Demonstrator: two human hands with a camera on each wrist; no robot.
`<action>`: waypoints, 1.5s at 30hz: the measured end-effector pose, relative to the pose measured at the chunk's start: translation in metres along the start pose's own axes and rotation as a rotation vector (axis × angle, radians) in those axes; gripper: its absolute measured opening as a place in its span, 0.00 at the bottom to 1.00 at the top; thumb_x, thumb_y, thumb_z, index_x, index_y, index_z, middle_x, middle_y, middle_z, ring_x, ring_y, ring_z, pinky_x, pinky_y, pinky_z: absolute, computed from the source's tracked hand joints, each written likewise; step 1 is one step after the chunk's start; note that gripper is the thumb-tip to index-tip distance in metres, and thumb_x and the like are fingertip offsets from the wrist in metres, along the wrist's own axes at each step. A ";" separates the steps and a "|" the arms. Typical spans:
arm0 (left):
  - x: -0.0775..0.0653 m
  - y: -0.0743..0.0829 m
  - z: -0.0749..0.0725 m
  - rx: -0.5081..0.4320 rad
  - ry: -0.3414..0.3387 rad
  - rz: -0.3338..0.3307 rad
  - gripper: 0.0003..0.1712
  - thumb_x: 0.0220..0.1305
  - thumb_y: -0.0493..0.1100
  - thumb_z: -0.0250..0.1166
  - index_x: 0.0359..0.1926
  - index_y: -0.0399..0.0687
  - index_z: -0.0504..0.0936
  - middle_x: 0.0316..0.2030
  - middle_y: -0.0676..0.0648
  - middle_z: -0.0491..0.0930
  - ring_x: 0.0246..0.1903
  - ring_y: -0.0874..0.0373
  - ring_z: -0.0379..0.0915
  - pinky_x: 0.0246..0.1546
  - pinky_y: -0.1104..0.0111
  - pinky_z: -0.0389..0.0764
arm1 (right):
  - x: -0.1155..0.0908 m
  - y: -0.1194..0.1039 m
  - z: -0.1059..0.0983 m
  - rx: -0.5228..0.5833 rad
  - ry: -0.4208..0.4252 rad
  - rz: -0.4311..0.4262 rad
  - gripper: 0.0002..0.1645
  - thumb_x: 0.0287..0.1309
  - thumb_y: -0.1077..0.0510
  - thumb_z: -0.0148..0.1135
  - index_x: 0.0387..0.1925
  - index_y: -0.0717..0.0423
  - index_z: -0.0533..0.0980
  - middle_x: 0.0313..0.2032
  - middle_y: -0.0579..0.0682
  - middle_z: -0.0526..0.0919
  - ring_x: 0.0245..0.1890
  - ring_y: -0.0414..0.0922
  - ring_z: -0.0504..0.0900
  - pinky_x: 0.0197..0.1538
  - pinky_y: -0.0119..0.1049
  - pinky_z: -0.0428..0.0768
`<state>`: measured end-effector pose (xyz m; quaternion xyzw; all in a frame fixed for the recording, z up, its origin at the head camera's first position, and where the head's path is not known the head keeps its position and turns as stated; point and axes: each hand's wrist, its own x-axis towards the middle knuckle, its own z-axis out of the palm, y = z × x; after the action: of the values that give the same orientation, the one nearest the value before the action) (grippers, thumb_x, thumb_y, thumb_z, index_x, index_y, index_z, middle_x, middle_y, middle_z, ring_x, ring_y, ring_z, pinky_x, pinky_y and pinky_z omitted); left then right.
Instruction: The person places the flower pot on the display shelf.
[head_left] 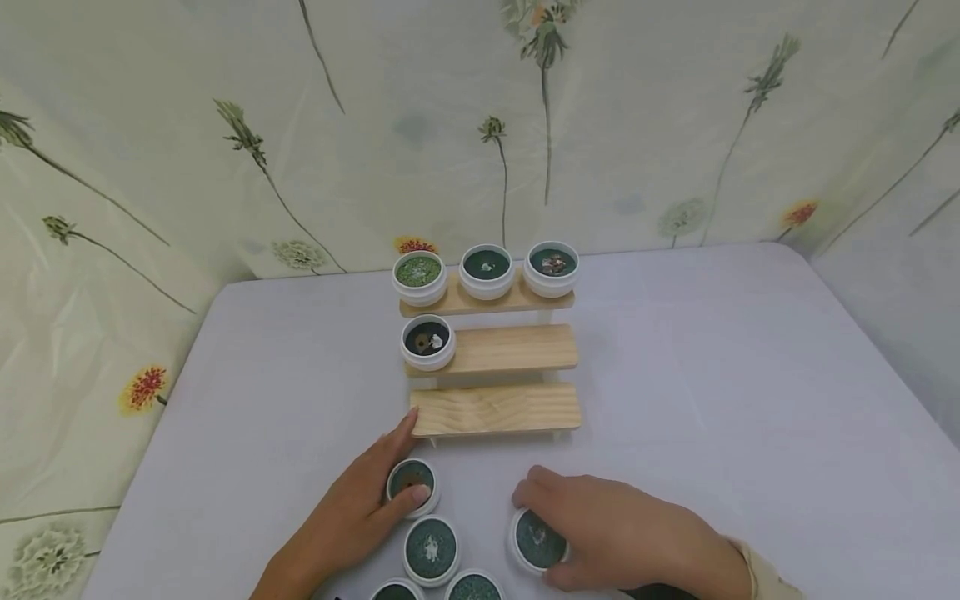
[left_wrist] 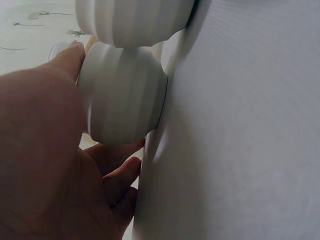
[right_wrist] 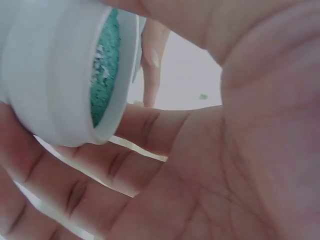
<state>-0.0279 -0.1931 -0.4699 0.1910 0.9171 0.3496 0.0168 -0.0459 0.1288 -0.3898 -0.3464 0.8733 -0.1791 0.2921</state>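
My left hand (head_left: 352, 504) reaches round a small white pot (head_left: 412, 485) with a dark green and brown top, its thumb over the rim. The index fingertip is right at the left corner of a three-step wooden stand (head_left: 497, 410). In the left wrist view the ribbed side of that pot (left_wrist: 122, 95) shows between thumb and fingers, close to the tabletop. With my right hand (head_left: 600, 529) I grip another white pot (head_left: 538, 542), thumb and fingers on opposite sides. Its green, crumbly filling with white specks (right_wrist: 104, 70) faces sideways in the right wrist view.
Three white pots stand on the top step, the leftmost bright green (head_left: 418, 275). One dark-filled pot (head_left: 427, 342) is at the left of the middle step. Nearer me are a pot with a whitish mark (head_left: 431, 550) and two more cut off by the frame. White cloth (head_left: 712, 375) covers the table.
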 end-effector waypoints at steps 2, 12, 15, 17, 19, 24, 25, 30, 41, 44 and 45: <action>0.000 0.000 0.000 0.000 0.002 0.002 0.50 0.74 0.60 0.64 0.85 0.66 0.45 0.76 0.54 0.66 0.77 0.49 0.57 0.74 0.46 0.61 | -0.001 0.002 -0.004 -0.001 0.025 -0.014 0.36 0.51 0.46 0.81 0.61 0.47 0.77 0.51 0.38 0.77 0.41 0.29 0.78 0.49 0.35 0.85; 0.000 -0.001 -0.001 0.007 0.011 0.006 0.50 0.74 0.60 0.64 0.85 0.66 0.45 0.75 0.54 0.67 0.77 0.49 0.57 0.74 0.46 0.61 | -0.005 0.007 -0.016 -0.022 0.165 -0.035 0.40 0.57 0.43 0.77 0.67 0.49 0.72 0.59 0.42 0.77 0.49 0.35 0.80 0.55 0.41 0.84; 0.000 -0.001 -0.001 0.010 0.014 0.013 0.50 0.74 0.59 0.64 0.85 0.65 0.45 0.76 0.54 0.66 0.77 0.49 0.57 0.74 0.45 0.61 | -0.004 0.006 -0.018 -0.004 0.219 -0.030 0.41 0.60 0.43 0.75 0.69 0.52 0.70 0.60 0.43 0.78 0.54 0.37 0.80 0.58 0.44 0.83; 0.000 0.000 -0.001 0.010 0.016 0.015 0.49 0.74 0.59 0.64 0.85 0.65 0.46 0.76 0.54 0.66 0.77 0.48 0.57 0.74 0.45 0.61 | -0.002 0.006 -0.019 0.021 0.264 -0.031 0.40 0.60 0.44 0.75 0.68 0.52 0.70 0.59 0.43 0.80 0.54 0.37 0.80 0.59 0.44 0.83; 0.000 0.000 -0.001 0.012 0.016 0.015 0.49 0.74 0.59 0.64 0.85 0.65 0.46 0.76 0.54 0.66 0.77 0.48 0.57 0.74 0.45 0.61 | 0.000 0.008 -0.021 0.052 0.315 -0.031 0.38 0.60 0.46 0.76 0.67 0.51 0.70 0.57 0.41 0.80 0.53 0.36 0.80 0.58 0.43 0.83; 0.000 0.000 -0.002 0.018 0.018 0.020 0.49 0.74 0.59 0.64 0.85 0.64 0.46 0.74 0.54 0.69 0.76 0.49 0.59 0.73 0.46 0.62 | 0.006 0.012 -0.029 0.153 0.433 -0.017 0.38 0.58 0.48 0.79 0.64 0.49 0.70 0.52 0.39 0.80 0.45 0.36 0.80 0.47 0.37 0.84; 0.000 -0.001 -0.003 0.020 0.021 0.025 0.49 0.75 0.59 0.64 0.85 0.64 0.46 0.74 0.53 0.70 0.76 0.49 0.60 0.73 0.46 0.63 | 0.007 0.013 -0.031 0.173 0.452 -0.014 0.38 0.57 0.48 0.79 0.64 0.49 0.70 0.50 0.39 0.81 0.43 0.37 0.80 0.44 0.35 0.84; 0.001 -0.002 -0.003 0.022 0.042 0.055 0.48 0.75 0.57 0.64 0.85 0.62 0.48 0.72 0.53 0.72 0.74 0.50 0.64 0.71 0.47 0.66 | 0.013 0.014 -0.044 0.210 0.549 -0.030 0.36 0.58 0.50 0.80 0.63 0.49 0.71 0.48 0.41 0.82 0.39 0.39 0.79 0.38 0.34 0.82; 0.002 -0.003 0.000 0.008 0.035 0.042 0.49 0.74 0.58 0.65 0.85 0.63 0.48 0.72 0.54 0.72 0.74 0.53 0.62 0.72 0.49 0.65 | 0.038 0.014 -0.067 0.140 0.704 -0.059 0.36 0.57 0.53 0.80 0.64 0.52 0.72 0.49 0.46 0.82 0.40 0.42 0.78 0.38 0.37 0.82; 0.002 -0.004 0.000 0.013 0.034 0.048 0.49 0.74 0.58 0.65 0.85 0.62 0.48 0.72 0.54 0.72 0.74 0.53 0.63 0.72 0.49 0.65 | 0.045 0.013 -0.071 0.130 0.728 -0.056 0.36 0.59 0.52 0.79 0.64 0.54 0.73 0.51 0.48 0.81 0.41 0.43 0.78 0.41 0.39 0.82; 0.002 -0.004 0.000 0.014 0.034 0.049 0.49 0.74 0.57 0.65 0.85 0.62 0.48 0.72 0.53 0.72 0.74 0.53 0.63 0.72 0.49 0.65 | 0.047 0.013 -0.072 0.125 0.736 -0.058 0.36 0.59 0.52 0.78 0.64 0.55 0.73 0.52 0.49 0.81 0.41 0.43 0.78 0.42 0.40 0.83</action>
<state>-0.0309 -0.1949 -0.4725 0.2074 0.9147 0.3468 -0.0087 -0.1260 0.1120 -0.3593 -0.2646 0.8971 -0.3530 -0.0261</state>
